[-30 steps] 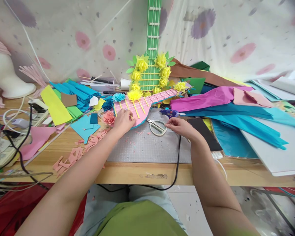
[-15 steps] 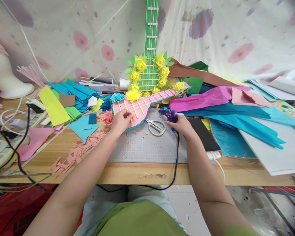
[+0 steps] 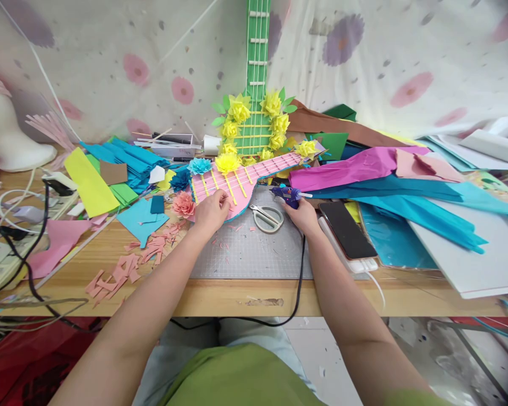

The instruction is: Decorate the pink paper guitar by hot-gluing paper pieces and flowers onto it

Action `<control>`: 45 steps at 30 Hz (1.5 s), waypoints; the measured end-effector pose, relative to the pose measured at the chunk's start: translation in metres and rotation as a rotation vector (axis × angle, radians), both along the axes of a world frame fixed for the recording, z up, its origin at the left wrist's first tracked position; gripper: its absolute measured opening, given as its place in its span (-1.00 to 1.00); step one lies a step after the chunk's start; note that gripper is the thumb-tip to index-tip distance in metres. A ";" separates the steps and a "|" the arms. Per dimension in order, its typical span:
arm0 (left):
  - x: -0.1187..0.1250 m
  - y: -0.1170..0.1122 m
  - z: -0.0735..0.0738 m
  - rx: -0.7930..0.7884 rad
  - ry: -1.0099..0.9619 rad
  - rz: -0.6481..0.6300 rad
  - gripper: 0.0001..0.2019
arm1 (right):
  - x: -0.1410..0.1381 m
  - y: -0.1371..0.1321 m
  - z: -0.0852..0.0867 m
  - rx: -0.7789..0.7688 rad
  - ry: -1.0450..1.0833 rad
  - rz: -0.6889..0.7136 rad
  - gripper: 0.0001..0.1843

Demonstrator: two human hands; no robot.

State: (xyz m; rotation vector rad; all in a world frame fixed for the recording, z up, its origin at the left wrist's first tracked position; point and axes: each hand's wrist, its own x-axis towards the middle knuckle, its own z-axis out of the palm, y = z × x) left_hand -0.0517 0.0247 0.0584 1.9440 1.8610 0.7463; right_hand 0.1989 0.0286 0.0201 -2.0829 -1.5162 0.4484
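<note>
My left hand (image 3: 213, 211) rests over the lower part of a pink paper guitar (image 3: 244, 194), its thumb and fingers pinched together. Whatever lies between those fingertips is too small to make out. The guitar has yellow strips, pale strings, a blue edge, and yellow, blue and coral paper flowers. In my right hand (image 3: 303, 215) is a blue glue gun (image 3: 285, 193), its nozzle pointing left, close to the guitar's neck. A black cord runs down from it. Between my hands, scissors (image 3: 267, 219) with pale handles lie on a grey cutting mat (image 3: 249, 259).
Behind stands a green paper guitar (image 3: 256, 124) ringed with yellow flowers. Coral paper scraps (image 3: 118, 276) and a blue sheet (image 3: 141, 217) lie left. On the right are a phone (image 3: 347, 230), a white power bank (image 3: 364, 265) and crepe paper (image 3: 347, 167). Cables (image 3: 29, 254) tangle at far left.
My right hand has shifted slightly left with the glue gun, uncovering more of the phone. My left hand has moved a little to the right over the pink guitar, still pinched.
</note>
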 end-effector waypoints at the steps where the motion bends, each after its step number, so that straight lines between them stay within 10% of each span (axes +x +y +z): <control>1: 0.001 0.000 0.000 0.010 0.005 -0.002 -0.90 | -0.001 0.000 0.001 -0.005 0.001 -0.002 -0.58; 15: -0.003 -0.005 -0.019 -0.022 -0.704 0.113 -0.94 | -0.008 -0.012 0.007 0.302 0.495 0.043 -0.49; 22: 0.001 -0.021 -0.023 0.022 -0.653 0.150 -0.88 | -0.041 -0.033 0.024 0.080 0.640 0.400 -0.60; 45: 0.004 -0.017 -0.025 -0.022 -0.774 0.171 -0.87 | -0.044 -0.025 0.005 0.116 0.528 0.436 -0.59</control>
